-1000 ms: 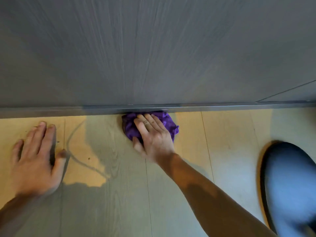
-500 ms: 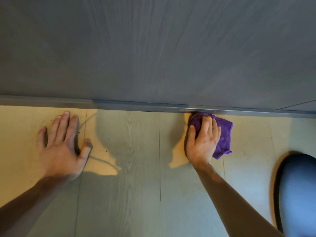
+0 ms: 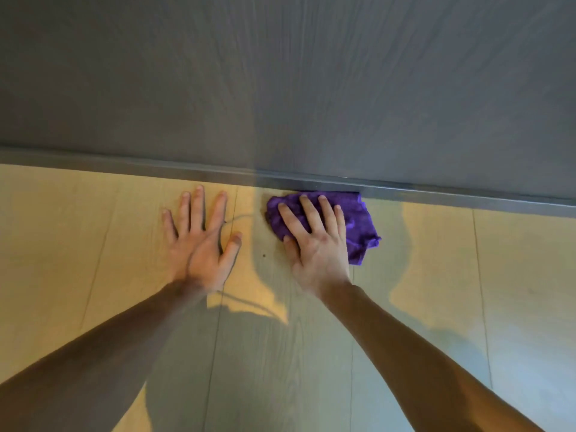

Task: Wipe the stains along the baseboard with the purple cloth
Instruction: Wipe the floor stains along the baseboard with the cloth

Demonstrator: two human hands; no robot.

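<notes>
The purple cloth (image 3: 358, 227) lies crumpled on the pale wood floor, its far edge pushed against the grey baseboard (image 3: 452, 196). My right hand (image 3: 318, 244) presses flat on top of the cloth, fingers spread toward the baseboard and thumb at the cloth's left edge. My left hand (image 3: 199, 244) rests open and flat on the floor just left of the cloth, holding nothing. A small dark speck (image 3: 264, 255) sits on the floor between the two hands.
A grey wood-grain wall panel (image 3: 280, 88) rises above the baseboard. Plank floor (image 3: 514, 275) stretches left and right, partly in warm light, partly under my shadow.
My right hand slid the cloth right along the baseboard, then back left, close to my left hand. The view shifted, and the dark shape at the right edge has left the frame.
</notes>
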